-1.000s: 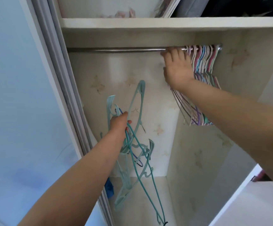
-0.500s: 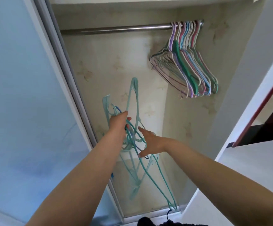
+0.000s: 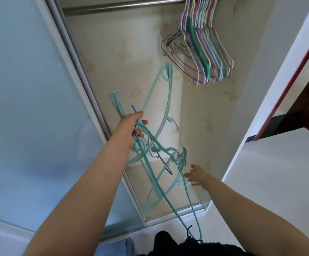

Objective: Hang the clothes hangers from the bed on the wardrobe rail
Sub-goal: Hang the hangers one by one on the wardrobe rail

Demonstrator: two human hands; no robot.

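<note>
My left hand (image 3: 131, 127) grips a tangled bundle of teal hangers (image 3: 161, 111) in front of the open wardrobe, with one thin blue wire hanger (image 3: 163, 163) caught among them. My right hand (image 3: 196, 175) hovers lower right of the bundle with its fingers spread, right by the lowest teal hanger; whether it touches is unclear. The metal rail (image 3: 124, 5) runs across the top. At its right end hang several coloured hangers (image 3: 201, 50) packed together: purple, green, pink, blue and white.
A frosted sliding door (image 3: 29, 108) covers the left side, its frame (image 3: 79, 74) slanting down to the bottom track (image 3: 174, 217). The wardrobe's side wall (image 3: 251, 89) closes the right. A dark garment (image 3: 170, 242) lies at the bottom edge. A dark red furniture edge (image 3: 290, 87) is at right.
My right hand left the rail, came down to the bundle, then dropped lower right of it. The view tilted down. My left hand kept its grip on the hangers.
</note>
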